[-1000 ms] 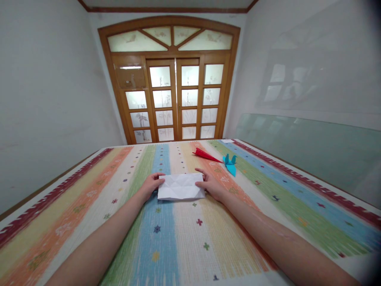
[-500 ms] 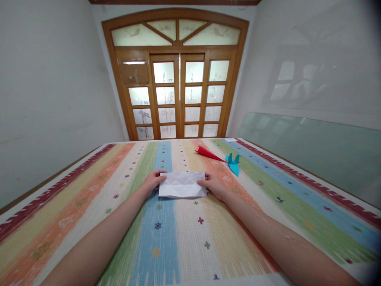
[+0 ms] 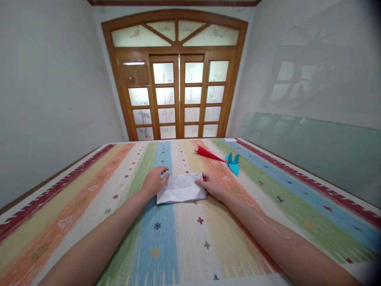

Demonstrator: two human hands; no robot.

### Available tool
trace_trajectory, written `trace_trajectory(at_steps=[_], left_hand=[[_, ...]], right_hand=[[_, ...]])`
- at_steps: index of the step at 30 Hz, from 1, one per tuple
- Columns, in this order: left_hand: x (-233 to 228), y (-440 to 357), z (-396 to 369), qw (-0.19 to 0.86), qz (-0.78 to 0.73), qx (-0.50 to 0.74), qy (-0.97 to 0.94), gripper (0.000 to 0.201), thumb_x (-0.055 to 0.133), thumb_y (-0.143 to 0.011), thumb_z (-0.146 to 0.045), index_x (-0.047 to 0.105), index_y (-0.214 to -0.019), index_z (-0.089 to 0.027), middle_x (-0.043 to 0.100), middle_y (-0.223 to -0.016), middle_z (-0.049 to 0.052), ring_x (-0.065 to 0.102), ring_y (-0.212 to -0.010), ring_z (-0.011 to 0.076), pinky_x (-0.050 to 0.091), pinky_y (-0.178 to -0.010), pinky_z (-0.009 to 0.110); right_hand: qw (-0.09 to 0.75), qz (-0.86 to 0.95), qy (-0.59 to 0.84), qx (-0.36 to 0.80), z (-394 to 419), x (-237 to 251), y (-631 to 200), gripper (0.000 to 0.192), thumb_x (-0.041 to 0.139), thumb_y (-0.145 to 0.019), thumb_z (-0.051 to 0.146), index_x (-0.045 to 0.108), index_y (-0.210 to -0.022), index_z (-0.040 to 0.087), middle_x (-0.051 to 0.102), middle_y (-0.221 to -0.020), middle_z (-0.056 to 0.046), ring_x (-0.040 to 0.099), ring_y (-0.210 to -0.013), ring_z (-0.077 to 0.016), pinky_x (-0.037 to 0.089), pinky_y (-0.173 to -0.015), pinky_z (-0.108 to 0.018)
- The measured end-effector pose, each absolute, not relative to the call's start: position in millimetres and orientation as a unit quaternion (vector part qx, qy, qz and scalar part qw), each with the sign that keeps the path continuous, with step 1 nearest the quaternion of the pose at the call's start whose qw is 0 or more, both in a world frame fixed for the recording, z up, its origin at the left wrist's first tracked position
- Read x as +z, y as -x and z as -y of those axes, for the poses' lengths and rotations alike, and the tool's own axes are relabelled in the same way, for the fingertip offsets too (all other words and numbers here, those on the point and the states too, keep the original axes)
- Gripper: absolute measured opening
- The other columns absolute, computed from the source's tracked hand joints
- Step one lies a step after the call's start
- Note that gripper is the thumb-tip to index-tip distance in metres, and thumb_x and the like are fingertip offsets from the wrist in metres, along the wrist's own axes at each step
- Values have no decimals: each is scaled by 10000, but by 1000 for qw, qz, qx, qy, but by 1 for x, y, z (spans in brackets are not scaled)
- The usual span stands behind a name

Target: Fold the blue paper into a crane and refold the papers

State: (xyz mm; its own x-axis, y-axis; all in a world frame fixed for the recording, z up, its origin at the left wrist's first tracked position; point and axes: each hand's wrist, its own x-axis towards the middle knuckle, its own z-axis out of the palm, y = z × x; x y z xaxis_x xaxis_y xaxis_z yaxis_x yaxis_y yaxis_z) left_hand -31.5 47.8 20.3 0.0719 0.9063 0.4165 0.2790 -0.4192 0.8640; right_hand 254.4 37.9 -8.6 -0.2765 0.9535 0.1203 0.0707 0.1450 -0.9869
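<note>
Since half a second ago, the left hand (image 3: pixel 154 182) has lifted the left end of the creased white folded paper sheet (image 3: pixel 181 188), its fingers (image 3: pixel 163 171) curled on that upper corner, so the sheet now sits skewed. That sheet lies on the striped multicoloured cloth worktop (image 3: pixel 89 206). Right of the sheet, the right hand (image 3: pixel 212 186) pinches its right edge. Beyond the sheet, to its right, lie a red folded paper dart (image 3: pixel 206 153) and a blue folded paper bird (image 3: pixel 233 163), close together.

A red paper plane (image 3: pixel 207 153) lies beside a blue paper crane (image 3: pixel 233 163).
</note>
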Motion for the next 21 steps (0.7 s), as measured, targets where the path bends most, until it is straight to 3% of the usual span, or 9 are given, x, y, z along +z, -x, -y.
trace_trajectory(at_steps=[3,6,10,16,21], left_hand=[[30,19,-31,287,-414,493,-710,254,784,-698,-322,730,-923,-218,662,-975,124,507,-1127,338,344,-1004,400],[30,5,-18,221,-412,452,-760,239,753,-741,-342,714,-934,-205,646,-906,139,522,-1097,351,334,-993,422],[24,-6,-9,122,-439,405,-793,192,677,-810,-387,675,-802,-194,625,-792,153,548,-1038,369,336,-969,456],[26,-2,-10,96,-433,415,-794,194,672,-808,-353,639,-687,-205,598,-722,144,554,-1012,374,326,-961,469],[30,9,-13,96,-411,436,-795,134,662,-810,-334,691,-808,-203,626,-798,137,545,-995,331,294,-1005,449]], right_hand=[[424,630,409,506,-34,-4,-251,278,687,-762,339,672,-1011,216,719,-1017,-62,649,-853,-225,505,-751,-335],[422,650,392,496,-28,2,-247,262,678,-777,344,672,-1008,221,713,-1000,-56,640,-850,-224,496,-750,-332],[418,692,381,448,-21,9,-244,243,663,-793,331,670,-1007,216,702,-976,-52,627,-860,-219,489,-759,-324],[424,697,385,432,-19,10,-242,278,655,-799,318,660,-1057,214,701,-1001,-59,624,-875,-221,495,-759,-327],[463,630,400,478,-22,13,-247,280,666,-790,347,657,-1027,199,706,-1004,-69,637,-843,-216,496,-723,-318]])
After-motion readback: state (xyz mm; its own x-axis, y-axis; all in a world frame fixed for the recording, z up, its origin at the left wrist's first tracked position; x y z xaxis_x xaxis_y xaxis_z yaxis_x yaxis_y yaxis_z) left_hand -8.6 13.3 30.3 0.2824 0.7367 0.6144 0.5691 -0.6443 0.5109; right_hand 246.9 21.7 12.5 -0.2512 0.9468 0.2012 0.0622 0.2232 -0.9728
